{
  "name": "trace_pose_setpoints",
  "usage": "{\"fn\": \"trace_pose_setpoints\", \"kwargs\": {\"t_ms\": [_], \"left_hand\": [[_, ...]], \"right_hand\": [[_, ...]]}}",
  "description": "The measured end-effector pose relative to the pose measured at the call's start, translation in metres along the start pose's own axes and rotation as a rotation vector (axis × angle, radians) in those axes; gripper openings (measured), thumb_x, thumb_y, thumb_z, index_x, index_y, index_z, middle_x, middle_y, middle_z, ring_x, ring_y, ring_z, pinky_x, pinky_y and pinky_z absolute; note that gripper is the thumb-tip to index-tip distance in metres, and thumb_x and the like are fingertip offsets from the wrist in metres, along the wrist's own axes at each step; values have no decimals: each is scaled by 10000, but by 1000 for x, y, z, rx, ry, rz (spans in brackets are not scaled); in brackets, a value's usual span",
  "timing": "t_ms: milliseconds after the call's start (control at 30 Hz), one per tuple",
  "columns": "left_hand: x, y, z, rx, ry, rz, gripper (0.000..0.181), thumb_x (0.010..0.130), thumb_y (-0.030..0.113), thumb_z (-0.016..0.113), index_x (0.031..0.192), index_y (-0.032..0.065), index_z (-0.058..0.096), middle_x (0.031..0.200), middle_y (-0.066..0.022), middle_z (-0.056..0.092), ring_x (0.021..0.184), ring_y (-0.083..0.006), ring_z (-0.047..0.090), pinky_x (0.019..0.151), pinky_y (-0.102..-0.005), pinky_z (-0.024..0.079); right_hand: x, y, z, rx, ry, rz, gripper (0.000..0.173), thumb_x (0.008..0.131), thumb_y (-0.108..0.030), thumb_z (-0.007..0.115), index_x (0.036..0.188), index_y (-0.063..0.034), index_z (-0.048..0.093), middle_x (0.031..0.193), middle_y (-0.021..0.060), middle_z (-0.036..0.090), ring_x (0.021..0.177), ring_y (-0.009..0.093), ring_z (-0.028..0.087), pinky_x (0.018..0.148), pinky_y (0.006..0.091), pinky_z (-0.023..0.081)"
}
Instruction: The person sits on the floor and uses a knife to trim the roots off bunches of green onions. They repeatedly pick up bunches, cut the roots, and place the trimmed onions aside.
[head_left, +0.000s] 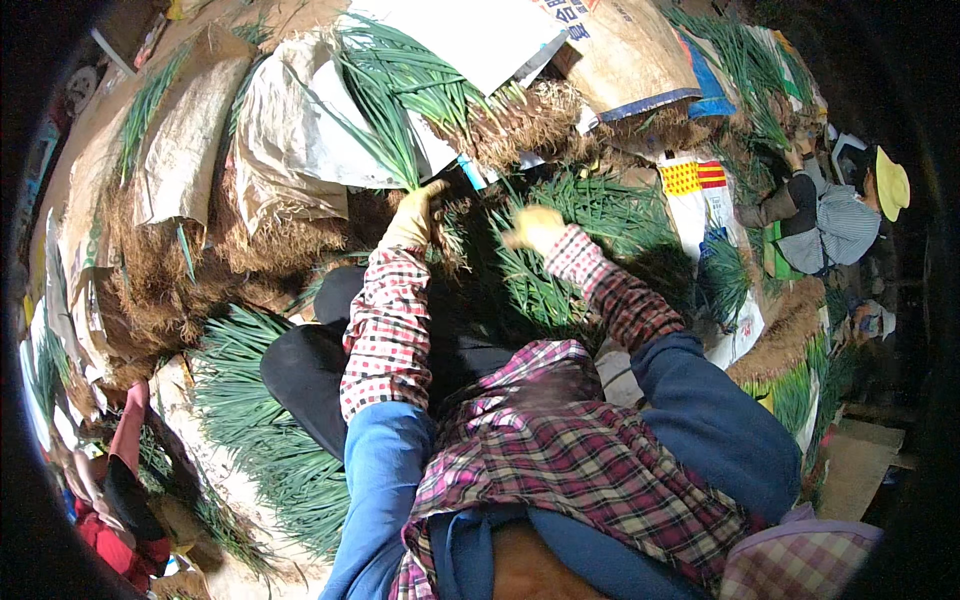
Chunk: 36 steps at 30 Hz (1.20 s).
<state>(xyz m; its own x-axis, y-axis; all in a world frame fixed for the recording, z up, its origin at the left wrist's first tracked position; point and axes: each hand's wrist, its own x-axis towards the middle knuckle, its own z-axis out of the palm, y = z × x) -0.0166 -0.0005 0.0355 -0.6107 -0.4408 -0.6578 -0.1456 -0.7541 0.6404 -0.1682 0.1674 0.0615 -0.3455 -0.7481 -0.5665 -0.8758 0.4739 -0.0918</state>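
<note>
My left hand (411, 217), in a pale yellow glove, grips a bunch of green onion plants (401, 161) near its base. The long leaves fan away from me over white sacking, and brown roots (451, 238) hang out on the hand's right. Also gloved, my right hand (537, 228) is blurred by motion, and whether it holds anything cannot be made out. It is over a heap of green onion leaves (607, 214). Just beyond my hands, more green onions (506, 124) lie with their roots towards me, partly under a bright white sheet (465, 37).
Burlap and woven sacks (180, 142) cover root bundles (285, 244) at left. A green onion pile (277, 435) lies beside my knee (300, 375). A light-blue and white object (471, 172) is near my left hand. A person in a yellow hat (847, 217) sits at right; another person (120, 517) is lower left.
</note>
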Motion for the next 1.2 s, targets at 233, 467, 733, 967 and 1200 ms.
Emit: {"fn": "trace_pose_setpoints", "kwargs": {"t_ms": [233, 467, 733, 967, 1200], "left_hand": [[9, 22, 28, -111, 66, 270, 200, 807, 241, 640, 850, 45, 643, 552, -12, 536, 412, -110, 435, 400, -251, 327], [22, 38, 47, -46, 33, 450, 178, 818, 184, 645, 787, 8, 651, 681, -46, 626, 526, -114, 544, 451, -233, 399], [6, 34, 28, 399, -133, 744, 147, 869, 156, 548, 838, 38, 630, 652, -64, 603, 497, -137, 542, 413, -239, 401], [-1, 27, 23, -98, -291, 175, 206, 911, 167, 485, 966, 6, 601, 769, -60, 640, 629, -152, 590, 499, -230, 462], [24, 6, -15, -301, -268, 259, 219, 924, 127, 475, 1023, -56, 545, 854, -85, 612, 688, -135, 574, 557, -218, 444]], "right_hand": [[69, -55, -83, 195, 503, 154, 432, 784, -424, 605, 858, 1, 627, 806, 185, 644, 786, 319, 634, 709, 409, 488], [79, -47, -72, 169, 573, 97, 299, 757, -337, 590, 880, -65, 604, 791, 164, 639, 775, 321, 629, 685, 417, 488], [36, -53, -58, 291, 645, -286, 307, 802, -379, 595, 863, -78, 584, 710, 111, 616, 696, 271, 614, 644, 379, 480], [89, -53, -72, 1505, 196, -72, 281, 846, -247, 610, 1032, -38, 582, 699, 19, 588, 450, 66, 399, 395, 215, 337], [84, -92, -26, 2338, 210, -145, 164, 804, -97, 647, 942, -22, 602, 663, 20, 590, 490, 108, 472, 465, 225, 409]]}}
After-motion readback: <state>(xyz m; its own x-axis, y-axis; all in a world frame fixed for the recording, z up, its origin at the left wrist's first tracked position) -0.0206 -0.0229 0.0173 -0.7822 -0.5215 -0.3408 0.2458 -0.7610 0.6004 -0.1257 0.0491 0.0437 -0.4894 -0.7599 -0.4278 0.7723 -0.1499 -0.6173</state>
